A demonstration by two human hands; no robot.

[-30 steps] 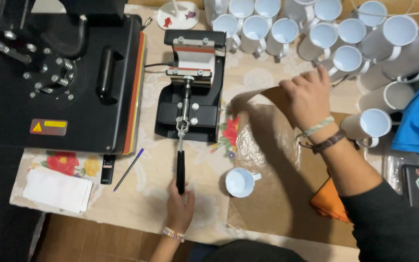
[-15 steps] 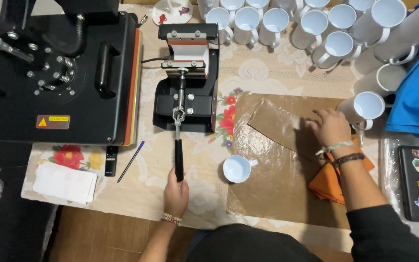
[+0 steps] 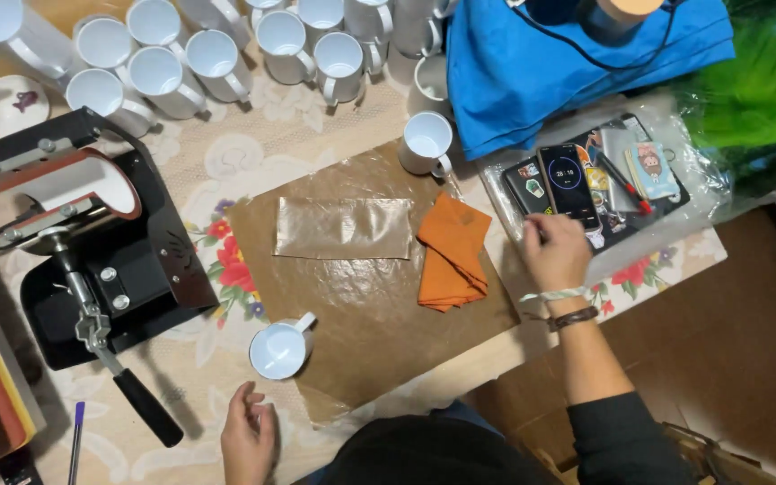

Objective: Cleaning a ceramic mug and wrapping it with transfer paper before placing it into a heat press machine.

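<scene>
Smartphone with a dark lit screen [image 3: 569,186], lying face up in a clear plastic tray of stickers and cards [image 3: 675,211] at the right end of the table [image 3: 334,135]; right hand [image 3: 552,251] rests just below it, fingers [image 3: 536,235] loosely curled at the tray's near edge, gripping nothing, wrist wearing a pale woven band and a dark strap. Left hand [image 3: 249,437] lies at the table's near edge, fingers half open and empty, just below a white ceramic mug [image 3: 279,348] standing on a brown non-stick sheet [image 3: 361,314]. Black-handled lever [image 3: 148,409] of a black mug press [image 3: 92,242] points toward that hand, a little apart from it. Folded orange cloth [image 3: 450,253] and a smaller shiny brown sheet [image 3: 343,228] lie on the large sheet. Rows of white mugs [image 3: 226,54] stand along the far side; a blue fabric bag [image 3: 577,63] sits beyond the tray. Purple pen [image 3: 74,440] at near left.
</scene>
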